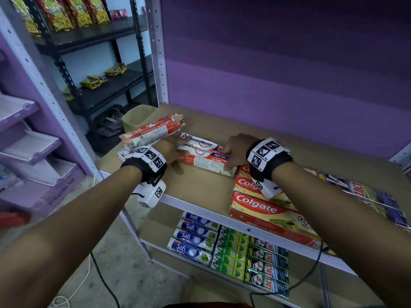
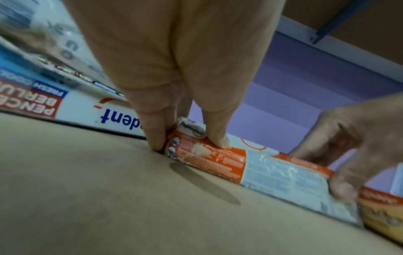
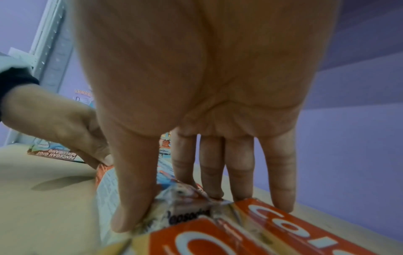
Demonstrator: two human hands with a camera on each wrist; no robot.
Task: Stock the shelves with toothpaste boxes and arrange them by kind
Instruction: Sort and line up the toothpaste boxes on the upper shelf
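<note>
A shrink-wrapped pack of red-and-white Pepsodent boxes lies flat on the brown shelf board, and both hands hold it by its ends. My left hand pinches the left end between thumb and fingers. My right hand grips the right end, thumb on the near side and fingers behind. That end touches a stack of red-and-yellow Colgate boxes, also seen in the right wrist view. More Pepsodent packs are piled at the shelf's left edge.
Dark Zact packs lie at the shelf's right end. The shelf below holds rows of blue Safi boxes, green boxes and Zact boxes. A cardboard box stands on the floor behind the left upright.
</note>
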